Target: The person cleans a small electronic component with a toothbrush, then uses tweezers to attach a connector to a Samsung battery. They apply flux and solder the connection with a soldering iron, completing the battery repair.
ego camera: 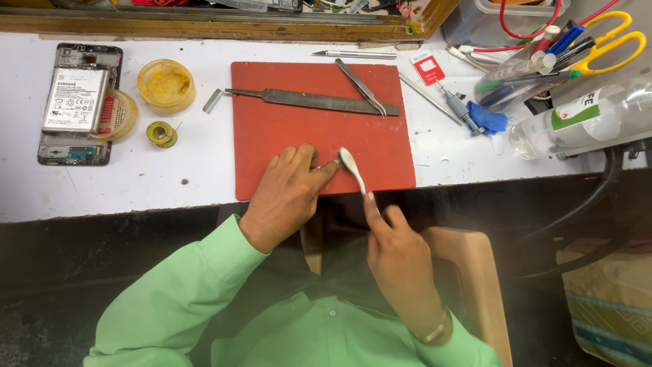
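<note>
At a white table point(170, 183), over a red mat point(285, 136), a person in a green shirt presses the left hand point(288, 194), fingers together, on a tiny part at the mat's near edge; what it is cannot be made out. The right hand point(397, 255) pinches a small white brush point(353, 166) beside it. A hard stroke could flick the part to the floor. A flat file point(319, 102), tweezers point(360, 85) and an opened phone point(78, 102) lie farther back.

Matt red rubber mat point(299, 129), dull metal file point(319, 101)
</note>
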